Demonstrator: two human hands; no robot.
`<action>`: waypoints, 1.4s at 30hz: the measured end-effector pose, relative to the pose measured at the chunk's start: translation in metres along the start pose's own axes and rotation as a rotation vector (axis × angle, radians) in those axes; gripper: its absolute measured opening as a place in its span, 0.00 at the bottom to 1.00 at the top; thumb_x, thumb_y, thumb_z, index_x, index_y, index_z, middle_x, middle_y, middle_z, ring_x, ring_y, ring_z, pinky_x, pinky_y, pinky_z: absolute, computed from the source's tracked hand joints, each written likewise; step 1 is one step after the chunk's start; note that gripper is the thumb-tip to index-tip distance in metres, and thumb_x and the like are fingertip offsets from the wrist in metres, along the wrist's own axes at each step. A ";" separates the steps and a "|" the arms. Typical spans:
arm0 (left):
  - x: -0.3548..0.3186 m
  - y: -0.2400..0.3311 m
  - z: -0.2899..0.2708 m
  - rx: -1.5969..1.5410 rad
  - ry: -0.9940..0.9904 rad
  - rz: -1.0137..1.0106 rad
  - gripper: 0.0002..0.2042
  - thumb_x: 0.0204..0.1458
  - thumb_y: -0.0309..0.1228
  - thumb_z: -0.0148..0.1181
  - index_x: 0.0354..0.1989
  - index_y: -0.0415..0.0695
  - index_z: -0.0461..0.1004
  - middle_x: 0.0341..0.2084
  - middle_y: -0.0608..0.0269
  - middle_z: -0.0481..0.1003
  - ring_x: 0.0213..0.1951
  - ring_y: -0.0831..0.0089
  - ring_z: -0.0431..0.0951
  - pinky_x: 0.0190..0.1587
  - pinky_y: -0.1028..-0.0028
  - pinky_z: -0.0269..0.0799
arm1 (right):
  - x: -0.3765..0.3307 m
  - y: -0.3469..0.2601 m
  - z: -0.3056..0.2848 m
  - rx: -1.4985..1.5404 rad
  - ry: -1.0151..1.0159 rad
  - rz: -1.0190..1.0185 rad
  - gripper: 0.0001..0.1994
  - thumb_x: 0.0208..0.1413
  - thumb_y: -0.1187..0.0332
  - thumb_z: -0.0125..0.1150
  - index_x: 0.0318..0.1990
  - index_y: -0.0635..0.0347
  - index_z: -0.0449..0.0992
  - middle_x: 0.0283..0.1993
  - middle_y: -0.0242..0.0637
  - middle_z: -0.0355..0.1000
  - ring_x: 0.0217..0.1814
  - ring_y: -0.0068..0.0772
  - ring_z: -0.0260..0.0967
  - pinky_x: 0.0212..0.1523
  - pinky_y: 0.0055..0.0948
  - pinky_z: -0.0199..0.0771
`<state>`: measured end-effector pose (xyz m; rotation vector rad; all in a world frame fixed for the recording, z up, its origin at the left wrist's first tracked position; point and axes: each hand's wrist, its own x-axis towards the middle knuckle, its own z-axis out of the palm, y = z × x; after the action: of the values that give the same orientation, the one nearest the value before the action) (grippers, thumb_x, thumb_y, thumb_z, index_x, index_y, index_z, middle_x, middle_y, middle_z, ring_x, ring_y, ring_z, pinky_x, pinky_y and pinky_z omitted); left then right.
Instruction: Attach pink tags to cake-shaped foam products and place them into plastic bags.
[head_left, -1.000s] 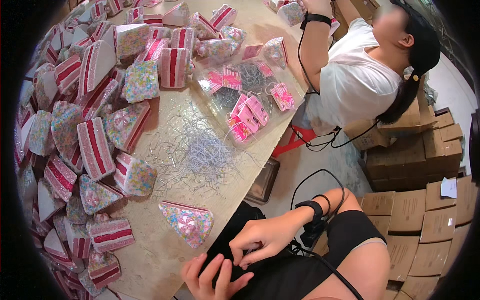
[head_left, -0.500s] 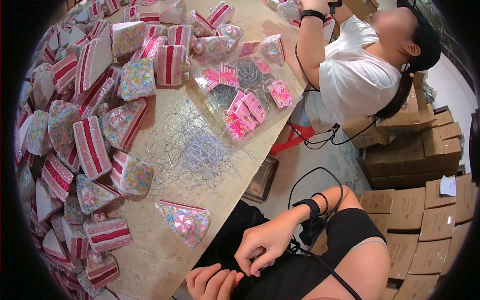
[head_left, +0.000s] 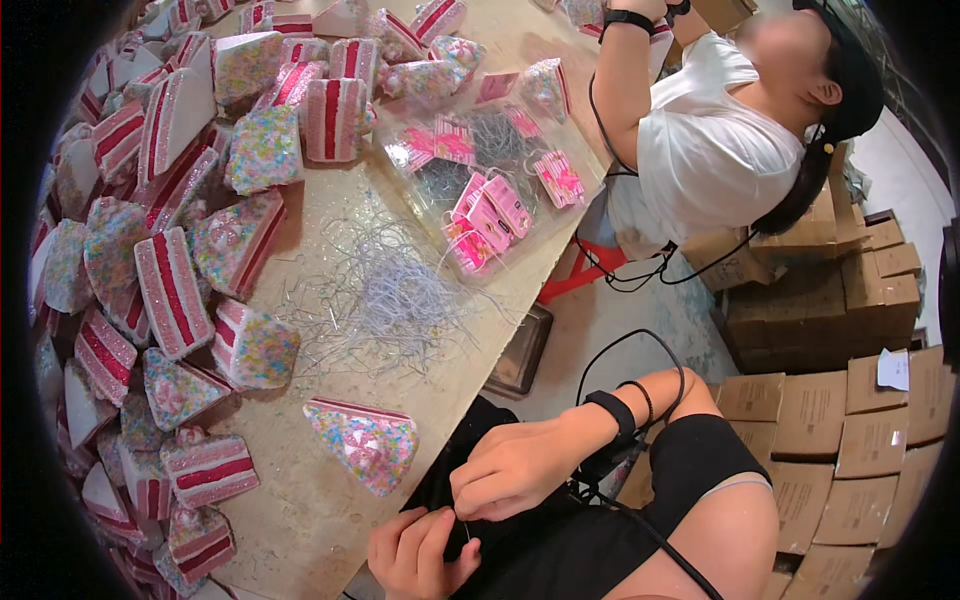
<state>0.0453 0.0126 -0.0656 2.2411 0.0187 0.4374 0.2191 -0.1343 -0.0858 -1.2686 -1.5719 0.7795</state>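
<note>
My left hand (head_left: 415, 552) is closed, its fingertips pinching a thin silvery thread (head_left: 466, 528). Against those fingertips my right hand (head_left: 515, 468) is closed too, its fingers pressed together at the same spot; what lies inside its pinch is hidden. Both hands meet over my dark clothing, just off the table edge. Nearest to them on the table (head_left: 270, 510) lies one toy cake slice (head_left: 365, 442) with pastel sprinkles and a pink swirl. Beyond it spreads a tangled heap of thin silvery threads (head_left: 400, 300).
Many toy cake slices (head_left: 175, 290) are heaped on the left. A clear plastic tray (head_left: 425, 205) holds pink tags (head_left: 490, 212) and more threads. Across the table's right edge works another person (head_left: 720, 140). Stacked cartons (head_left: 810, 420) and a black cable (head_left: 610, 350) are at right.
My right hand has moved left and up to meet my left hand's fingertips. A thin thread now shows between them. The view has shifted slightly.
</note>
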 end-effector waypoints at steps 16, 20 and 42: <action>-0.003 -0.004 0.011 -0.248 0.074 -0.087 0.14 0.40 0.15 0.70 0.36 0.37 0.76 0.33 0.50 0.78 0.34 0.59 0.80 0.36 0.69 0.77 | -0.004 0.007 0.003 0.182 -0.011 0.066 0.08 0.50 0.80 0.60 0.33 0.62 0.66 0.31 0.37 0.65 0.25 0.37 0.66 0.22 0.31 0.66; -0.002 -0.006 0.011 -0.281 0.062 -0.088 0.13 0.38 0.15 0.70 0.34 0.37 0.76 0.30 0.51 0.79 0.32 0.59 0.80 0.35 0.69 0.77 | -0.002 0.011 0.003 0.361 -0.007 0.095 0.09 0.50 0.81 0.60 0.34 0.62 0.66 0.31 0.37 0.66 0.27 0.35 0.66 0.22 0.30 0.66; -0.035 -0.024 0.019 -0.234 0.003 -0.061 0.21 0.36 0.15 0.71 0.27 0.41 0.60 0.21 0.57 0.70 0.19 0.64 0.73 0.18 0.73 0.68 | 0.004 0.028 -0.010 0.135 -0.564 0.182 0.15 0.58 0.63 0.59 0.33 0.72 0.76 0.66 0.56 0.55 0.64 0.62 0.54 0.63 0.45 0.58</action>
<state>0.0213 0.0088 -0.1050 2.0048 0.0353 0.3891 0.2388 -0.1241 -0.1058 -1.1608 -1.8129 1.4284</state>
